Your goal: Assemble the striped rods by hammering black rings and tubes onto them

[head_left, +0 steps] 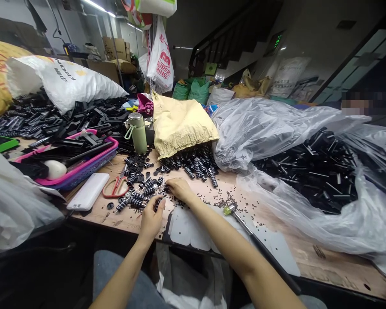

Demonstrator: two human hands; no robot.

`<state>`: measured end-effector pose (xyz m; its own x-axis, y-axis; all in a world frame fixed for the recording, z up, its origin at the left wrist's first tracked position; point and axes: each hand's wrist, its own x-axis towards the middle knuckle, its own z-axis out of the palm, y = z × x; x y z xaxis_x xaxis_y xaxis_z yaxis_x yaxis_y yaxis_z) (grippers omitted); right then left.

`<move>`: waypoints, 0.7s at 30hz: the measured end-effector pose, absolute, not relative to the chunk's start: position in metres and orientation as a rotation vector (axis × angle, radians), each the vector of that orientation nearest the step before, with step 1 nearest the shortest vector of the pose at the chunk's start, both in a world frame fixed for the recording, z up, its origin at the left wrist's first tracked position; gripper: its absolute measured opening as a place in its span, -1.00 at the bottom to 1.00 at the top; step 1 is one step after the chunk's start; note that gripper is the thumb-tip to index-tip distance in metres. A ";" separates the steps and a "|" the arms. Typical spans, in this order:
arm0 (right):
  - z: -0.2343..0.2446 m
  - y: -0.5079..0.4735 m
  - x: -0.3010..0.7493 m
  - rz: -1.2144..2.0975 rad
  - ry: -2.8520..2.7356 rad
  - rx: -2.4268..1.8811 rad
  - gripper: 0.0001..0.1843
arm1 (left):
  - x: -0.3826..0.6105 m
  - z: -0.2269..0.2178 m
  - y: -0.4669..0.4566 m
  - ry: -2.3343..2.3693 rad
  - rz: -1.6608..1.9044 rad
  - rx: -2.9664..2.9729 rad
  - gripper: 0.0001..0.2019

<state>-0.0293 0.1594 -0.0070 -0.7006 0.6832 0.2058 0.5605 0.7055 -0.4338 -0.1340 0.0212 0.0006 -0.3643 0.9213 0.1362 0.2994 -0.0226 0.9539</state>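
- You have two hands: left hand (pixel 151 218), right hand (pixel 181 189)
- One hammer (pixel 263 248)
- One pair of scissors (pixel 117 185)
- One green flask (pixel 138 136)
- One pink-and-purple basket (pixel 111 149)
- Black ringed rods (pixel 136 201), small black rings (pixel 225 201): more than you could count

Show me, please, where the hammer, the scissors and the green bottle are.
Hammer (pixel 265 252): head view, on its black handle.
Scissors (pixel 117 185): head view, on the orange handles.
Green bottle (pixel 139 138): head view, middle of its body.
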 end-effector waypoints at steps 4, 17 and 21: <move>-0.008 0.157 -0.025 0.529 -2.518 -0.968 -0.91 | -0.133 -0.001 0.023 1.708 1.391 1.295 -0.69; 0.022 0.085 0.014 0.969 -2.006 -0.961 -0.84 | -0.116 0.002 0.019 1.731 1.219 1.655 -0.64; 0.032 0.069 0.034 1.022 -1.848 -1.034 -0.80 | -0.098 0.005 0.018 1.648 1.161 1.736 -0.65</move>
<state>0.0338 0.0689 0.0315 -0.3743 0.8976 0.2329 0.2801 0.3489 -0.8943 -0.0976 0.0180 0.0054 -0.0833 0.9645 0.2506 0.5605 -0.1626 0.8120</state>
